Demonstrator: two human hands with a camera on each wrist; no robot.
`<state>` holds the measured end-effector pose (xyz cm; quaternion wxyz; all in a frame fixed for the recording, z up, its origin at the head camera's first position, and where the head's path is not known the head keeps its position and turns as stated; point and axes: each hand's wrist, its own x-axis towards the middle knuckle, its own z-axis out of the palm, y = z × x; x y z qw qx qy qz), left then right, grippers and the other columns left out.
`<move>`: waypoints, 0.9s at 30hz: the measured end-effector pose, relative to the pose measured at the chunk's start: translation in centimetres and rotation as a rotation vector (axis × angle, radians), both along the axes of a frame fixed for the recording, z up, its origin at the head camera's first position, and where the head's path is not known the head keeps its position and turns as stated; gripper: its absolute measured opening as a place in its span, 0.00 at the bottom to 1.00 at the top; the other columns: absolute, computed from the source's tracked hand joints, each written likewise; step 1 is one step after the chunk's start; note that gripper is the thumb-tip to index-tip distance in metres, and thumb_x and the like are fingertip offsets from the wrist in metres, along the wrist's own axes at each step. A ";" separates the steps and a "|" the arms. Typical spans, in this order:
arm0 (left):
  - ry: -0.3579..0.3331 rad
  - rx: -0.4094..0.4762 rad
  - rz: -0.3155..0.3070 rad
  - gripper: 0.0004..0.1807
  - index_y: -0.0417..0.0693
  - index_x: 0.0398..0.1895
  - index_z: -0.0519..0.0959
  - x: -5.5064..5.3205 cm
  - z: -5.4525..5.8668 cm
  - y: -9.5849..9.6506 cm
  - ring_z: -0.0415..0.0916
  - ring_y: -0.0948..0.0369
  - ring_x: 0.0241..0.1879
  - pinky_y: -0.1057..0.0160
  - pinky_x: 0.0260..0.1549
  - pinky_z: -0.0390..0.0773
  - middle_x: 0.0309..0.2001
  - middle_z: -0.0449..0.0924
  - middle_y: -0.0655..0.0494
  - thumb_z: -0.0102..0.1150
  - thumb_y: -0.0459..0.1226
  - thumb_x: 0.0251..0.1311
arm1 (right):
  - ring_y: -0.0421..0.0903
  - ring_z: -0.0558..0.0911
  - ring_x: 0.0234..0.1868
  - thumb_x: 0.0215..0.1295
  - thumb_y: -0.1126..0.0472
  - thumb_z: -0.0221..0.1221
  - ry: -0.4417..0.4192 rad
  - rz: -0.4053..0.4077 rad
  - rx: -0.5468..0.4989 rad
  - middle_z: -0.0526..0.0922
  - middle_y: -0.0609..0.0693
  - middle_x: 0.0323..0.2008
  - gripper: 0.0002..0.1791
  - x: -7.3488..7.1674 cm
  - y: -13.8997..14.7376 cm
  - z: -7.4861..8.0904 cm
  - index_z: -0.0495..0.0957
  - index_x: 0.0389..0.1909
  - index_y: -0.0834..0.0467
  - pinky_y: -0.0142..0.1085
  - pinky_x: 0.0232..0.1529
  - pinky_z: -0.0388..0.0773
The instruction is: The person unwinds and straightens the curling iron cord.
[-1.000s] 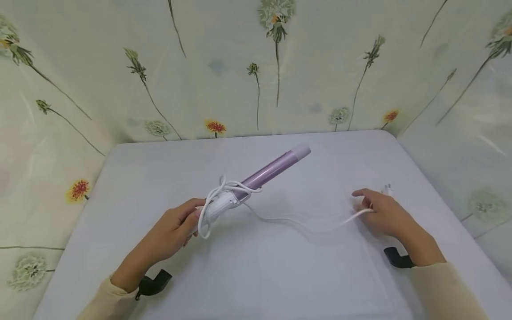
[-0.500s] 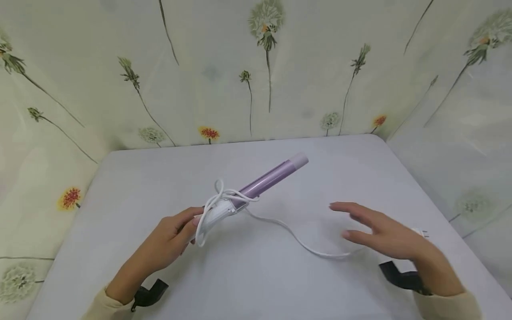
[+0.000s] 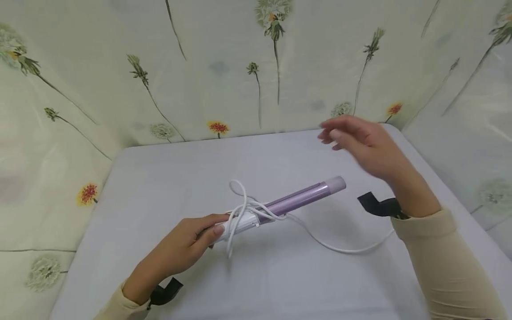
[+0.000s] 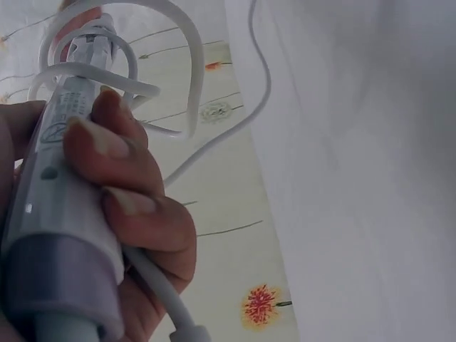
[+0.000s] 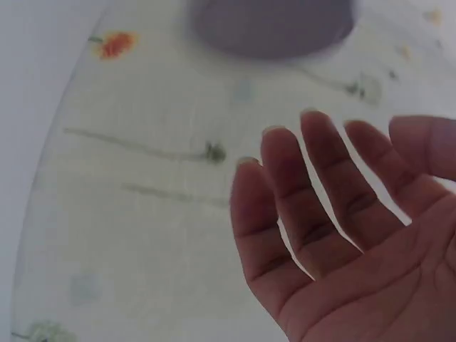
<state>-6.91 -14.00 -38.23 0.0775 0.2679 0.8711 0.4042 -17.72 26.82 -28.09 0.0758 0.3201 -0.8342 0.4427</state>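
The curling iron [image 3: 298, 200] sits near the middle of the scene, held at a slant over the bench [image 3: 304, 289], its pale tip [image 3: 336, 184] pointing far and right. I can't judge how much air is under it. It looks light and stiff, a hard, smooth thing, and I'd expect the glossy purple barrel to be the slippery part. The white handle [image 4: 68, 185] seems the place to take hold, behind the clamp and clear of the barrel, which I wouldn't knock about.

The white cord [image 3: 340, 251] is the soft, springy bit: it loops loosely round the join of handle and barrel, then trails right across the bench until the right forearm hides it. I'd guess those loops could slide or snag a finger.

The left hand [image 3: 188, 244] has its fingers curled round the handle, thumb along the near side. The right hand [image 3: 366, 149] is raised far and right of the tip, fingers loosely bent and a little apart, holding nothing. Beyond the bench hangs a flowered backdrop [image 3: 200, 98].
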 end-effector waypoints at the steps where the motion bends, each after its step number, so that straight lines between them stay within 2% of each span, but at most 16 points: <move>1: -0.003 -0.015 -0.003 0.21 0.61 0.71 0.77 0.0 -0.2 0.0 0.77 0.66 0.32 0.62 0.31 0.79 0.32 0.80 0.65 0.49 0.49 0.82 | 0.46 0.83 0.55 0.79 0.69 0.54 0.054 0.054 0.080 0.85 0.52 0.55 0.16 0.5 -1.4 -0.1 0.79 0.63 0.60 0.32 0.54 0.80; 4: 0.001 -0.060 -0.013 0.21 0.64 0.71 0.77 0.0 -0.8 0.4 0.78 0.68 0.32 0.62 0.32 0.79 0.33 0.82 0.64 0.48 0.52 0.81 | 0.48 0.78 0.64 0.71 0.73 0.60 0.254 0.220 0.364 0.82 0.48 0.62 0.21 2.7 -6.2 -0.9 0.81 0.62 0.57 0.40 0.60 0.78; 7: 0.033 -0.088 -0.034 0.22 0.65 0.71 0.77 -0.3 -1.2 1.0 0.78 0.70 0.31 0.62 0.34 0.79 0.33 0.83 0.65 0.47 0.54 0.81 | 0.51 0.74 0.69 0.65 0.73 0.66 0.410 0.325 0.633 0.81 0.46 0.65 0.26 4.5 -9.9 -1.7 0.81 0.63 0.54 0.48 0.61 0.77; 9: 0.058 -0.099 -0.046 0.22 0.64 0.71 0.77 -0.5 -1.3 1.5 0.77 0.70 0.31 0.61 0.35 0.79 0.32 0.83 0.65 0.47 0.54 0.81 | 0.52 0.73 0.71 0.62 0.69 0.71 0.463 0.359 0.803 0.81 0.45 0.64 0.29 4.8 -11.1 -2.2 0.80 0.64 0.52 0.49 0.60 0.78; 10: 0.072 -0.106 -0.045 0.22 0.64 0.70 0.77 -0.7 -1.4 1.7 0.78 0.70 0.33 0.60 0.37 0.80 0.36 0.85 0.66 0.47 0.55 0.81 | 0.53 0.73 0.70 0.61 0.66 0.73 0.480 0.360 0.869 0.82 0.45 0.63 0.30 4.7 -11.4 -2.5 0.79 0.64 0.51 0.49 0.60 0.78; 13: 0.114 -0.130 -0.026 0.22 0.64 0.70 0.78 -1.0 -1.7 2.0 0.80 0.70 0.41 0.57 0.44 0.81 0.43 0.86 0.68 0.48 0.55 0.81 | 0.54 0.76 0.65 0.59 0.63 0.75 0.570 0.300 0.996 0.84 0.47 0.54 0.22 3.7 -11.3 -3.1 0.83 0.54 0.52 0.51 0.60 0.77; 16: 0.127 -0.161 0.025 0.22 0.65 0.69 0.79 -1.2 -2.0 1.7 0.79 0.70 0.42 0.56 0.46 0.81 0.41 0.85 0.70 0.49 0.55 0.80 | 0.55 0.76 0.58 0.59 0.66 0.73 0.692 0.201 1.014 0.83 0.49 0.44 0.10 2.4 -10.5 -3.3 0.85 0.40 0.53 0.59 0.66 0.69; 17: 0.125 -0.168 0.042 0.21 0.64 0.69 0.79 -1.3 -2.2 1.6 0.78 0.70 0.38 0.56 0.43 0.80 0.36 0.84 0.70 0.50 0.55 0.80 | 0.55 0.76 0.57 0.59 0.66 0.73 0.723 0.172 0.999 0.81 0.49 0.41 0.08 2.2 -10.1 -3.3 0.85 0.35 0.53 0.61 0.69 0.65; 20: 0.105 -0.172 0.095 0.21 0.64 0.69 0.78 -1.6 -2.5 1.1 0.74 0.70 0.29 0.59 0.37 0.77 0.27 0.79 0.67 0.50 0.53 0.80 | 0.56 0.77 0.59 0.59 0.63 0.73 0.795 0.122 0.901 0.79 0.50 0.36 0.08 2.3 -9.0 -3.2 0.82 0.27 0.53 0.64 0.75 0.52; 21: 0.099 -0.166 0.115 0.21 0.63 0.69 0.78 -1.7 -2.6 0.9 0.73 0.69 0.28 0.59 0.35 0.76 0.27 0.79 0.66 0.50 0.53 0.80 | 0.55 0.78 0.56 0.58 0.61 0.74 0.806 0.122 0.848 0.79 0.50 0.33 0.10 2.7 -8.6 -3.1 0.81 0.25 0.54 0.62 0.75 0.53; 22: 0.090 -0.157 0.135 0.20 0.63 0.69 0.78 -1.9 -2.7 0.9 0.73 0.68 0.27 0.60 0.33 0.76 0.27 0.78 0.66 0.50 0.52 0.81 | 0.54 0.80 0.52 0.56 0.59 0.76 0.805 0.130 0.794 0.78 0.49 0.30 0.13 3.2 -8.2 -3.1 0.79 0.24 0.55 0.58 0.74 0.58; 23: 0.082 -0.148 0.154 0.20 0.63 0.69 0.78 -2.0 -2.8 0.8 0.73 0.68 0.27 0.60 0.32 0.76 0.27 0.78 0.66 0.51 0.51 0.81 | 0.51 0.81 0.45 0.56 0.57 0.78 0.801 0.139 0.744 0.77 0.48 0.27 0.16 3.7 -7.7 -3.1 0.78 0.23 0.55 0.51 0.70 0.66; 25: 0.057 -0.127 0.185 0.19 0.64 0.69 0.78 -2.1 -2.9 0.7 0.74 0.67 0.29 0.61 0.30 0.75 0.29 0.78 0.66 0.51 0.50 0.80 | 0.46 0.76 0.31 0.56 0.55 0.78 0.788 0.154 0.654 0.72 0.45 0.22 0.20 4.8 -6.6 -3.1 0.74 0.23 0.55 0.42 0.55 0.77; 27: 0.042 -0.107 0.202 0.19 0.64 0.69 0.78 -2.2 -2.9 0.8 0.74 0.65 0.29 0.62 0.28 0.75 0.29 0.78 0.67 0.52 0.50 0.80 | 0.42 0.68 0.23 0.65 0.52 0.73 0.773 0.154 0.593 0.67 0.43 0.18 0.21 5.6 -5.4 -3.2 0.71 0.23 0.55 0.39 0.40 0.77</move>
